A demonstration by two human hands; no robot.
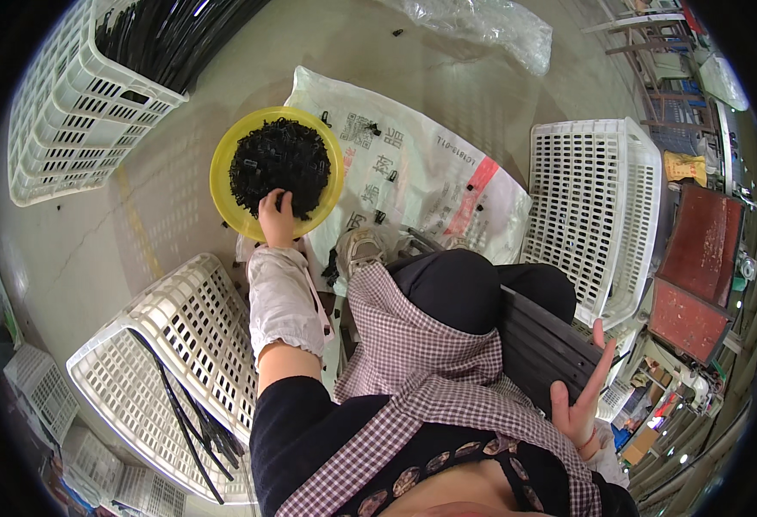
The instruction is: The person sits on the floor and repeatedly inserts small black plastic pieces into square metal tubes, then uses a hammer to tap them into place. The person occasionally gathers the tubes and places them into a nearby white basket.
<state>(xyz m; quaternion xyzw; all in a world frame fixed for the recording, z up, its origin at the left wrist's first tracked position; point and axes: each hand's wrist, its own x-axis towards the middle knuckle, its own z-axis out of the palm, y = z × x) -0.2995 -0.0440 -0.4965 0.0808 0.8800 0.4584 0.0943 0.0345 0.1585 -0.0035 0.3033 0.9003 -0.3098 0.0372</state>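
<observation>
My left hand (277, 216) reaches into a yellow plastic basin (221, 194) heaped with small black plastic clips (281, 158). Its fingertips touch the near side of the heap; whether they pinch a clip is hidden. A flat bundle of grooved black strips (543, 336) lies slanted across my lap, over a checked apron (417, 336). At the bundle's near right end is my right hand (579, 407), thumb and fingers spread at its edge. I cannot tell whether it grips the strips. Under the basin's right side lies a white woven sack (443, 148) bearing print, with loose clips scattered on it.
A white plastic crate (94, 123) at upper left holds long black strips (159, 39). Another crate (178, 323), tilted at lower left, has some black strips inside. White crates (572, 207) stand at right. Clear plastic film (482, 29) lies beyond the sack. Reddish-brown panels (701, 245) stand far right.
</observation>
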